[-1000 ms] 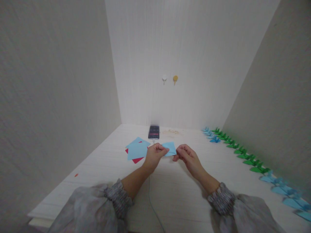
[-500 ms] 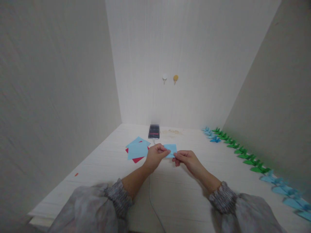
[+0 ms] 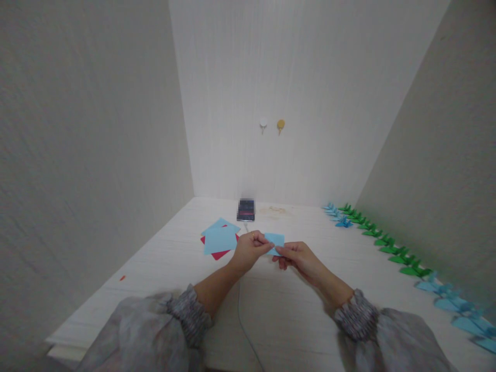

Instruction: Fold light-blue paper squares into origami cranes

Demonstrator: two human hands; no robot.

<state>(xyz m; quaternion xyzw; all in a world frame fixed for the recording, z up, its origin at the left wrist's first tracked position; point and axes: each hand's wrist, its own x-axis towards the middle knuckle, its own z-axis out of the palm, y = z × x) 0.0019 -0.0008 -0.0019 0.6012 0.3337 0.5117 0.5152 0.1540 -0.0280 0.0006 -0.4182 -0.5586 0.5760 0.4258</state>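
Note:
Between my hands is a small piece of light blue origami paper [image 3: 276,239], held just above the white table. My left hand [image 3: 250,251] pinches its left side, thumb on top, with a ring on one finger. The right hand [image 3: 296,257] pinches the lower right edge, its thumb close to the left thumb. Fingertips cover part of the paper, so its folds are hard to make out. Just left of my left hand lie loose light blue sheets [image 3: 219,239] with a red sheet [image 3: 220,255] partly under them.
A phone [image 3: 246,210] lies near the back wall, with a white cable [image 3: 243,323] running towards me. Along the right side stand rows of green folded cranes [image 3: 401,257] and blue folded cranes [image 3: 451,304]. A red scrap [image 3: 122,278] lies at the left. Two hooks [image 3: 280,125] are on the wall.
The held paper has shifted slightly down and to the right. My right thumb has slid left along its lower edge, and the two thumbs are closer together.

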